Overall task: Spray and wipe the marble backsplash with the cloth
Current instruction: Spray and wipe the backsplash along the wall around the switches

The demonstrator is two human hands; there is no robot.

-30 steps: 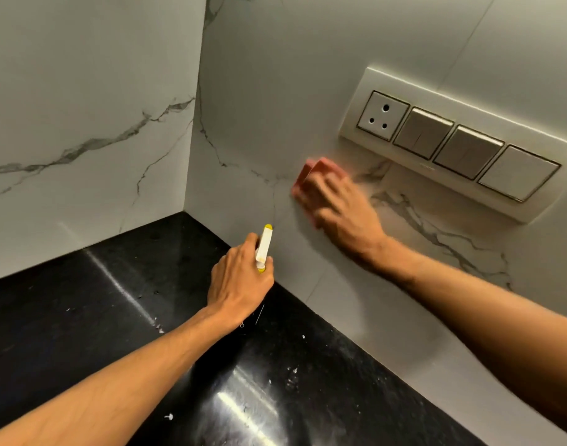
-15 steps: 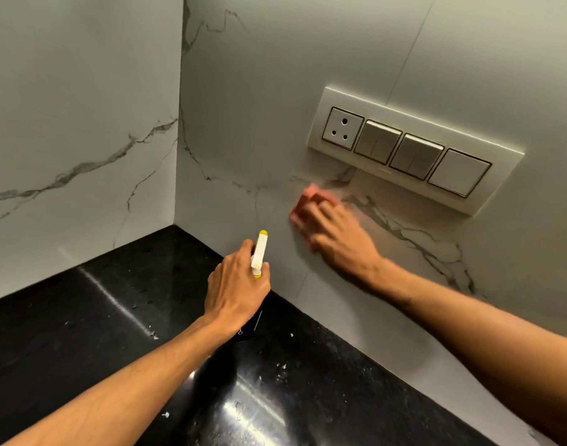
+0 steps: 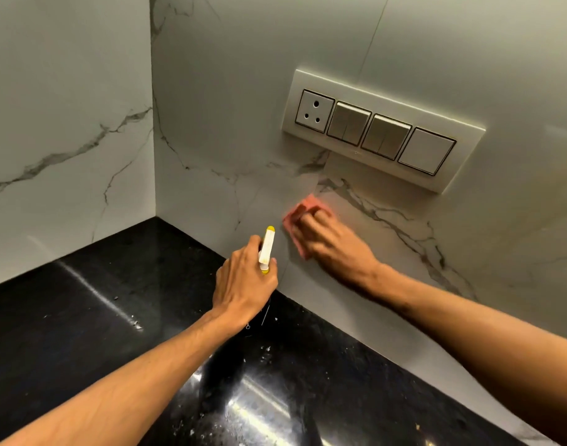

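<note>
The white marble backsplash (image 3: 227, 123) with grey veins meets a side wall in a corner. My right hand (image 3: 333, 243) presses a folded pink cloth (image 3: 299, 214) flat against the marble, below the switch plate. My left hand (image 3: 243, 281) grips a spray bottle; only its white and yellow nozzle head (image 3: 267, 247) shows above the fingers, pointing up at the wall just left of the cloth. The bottle's body is hidden under my hand.
A cream switch plate (image 3: 381, 133) with one socket and three switches sits on the wall above the cloth. A glossy black countertop (image 3: 98, 317) with white specks runs under both arms. The left marble wall (image 3: 66, 123) closes off the corner.
My right hand has slid the cloth down the wall, away from the switch plate. My left hand keeps the spray bottle in about the same place. The camera has tilted up.
</note>
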